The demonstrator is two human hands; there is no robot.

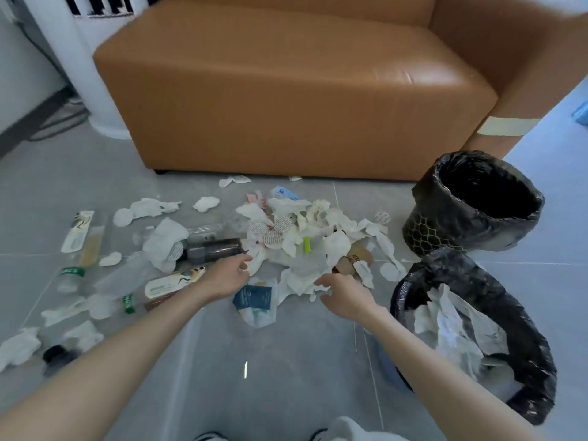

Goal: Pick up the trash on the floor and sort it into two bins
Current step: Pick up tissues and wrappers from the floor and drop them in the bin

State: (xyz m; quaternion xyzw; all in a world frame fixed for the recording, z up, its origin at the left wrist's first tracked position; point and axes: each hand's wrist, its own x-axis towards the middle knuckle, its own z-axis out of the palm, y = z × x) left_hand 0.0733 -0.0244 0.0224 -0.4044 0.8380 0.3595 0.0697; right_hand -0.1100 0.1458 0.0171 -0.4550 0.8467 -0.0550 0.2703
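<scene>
Now both bare arms reach forward over the floor [286,361] to the near edge of the trash [305,237]. The left hand [230,276] has its fingers loosely curled, the tips at a white tissue [256,264]; I cannot tell whether they pinch it or only touch it. The right hand [345,297] is spread, fingers slightly bent, holding nothing, its tips at the edge of a crumpled tissue [299,286].

Between the hands, a little nearer the person, lies a blue packet [253,297] on clear plastic. Just beyond the left hand a dark bottle [213,249] lies on its side. Beyond the right hand are a brown paper cup [356,259] and a small green piece [306,245], both half buried in tissues and round white pads.

More trash is scattered to the left: clear bottles [71,275] with green labels, long sachets [78,232], loose tissues and a black cap [55,353].

To the right stand two bins with black liners, just beside each other. The near bin [537,361] holds white tissues and wrappers; the far bin [445,227] looks dark inside, and its contents cannot be told.

Behind the pile is a tan sofa [286,90], with a white column [79,58] at its left.
</scene>
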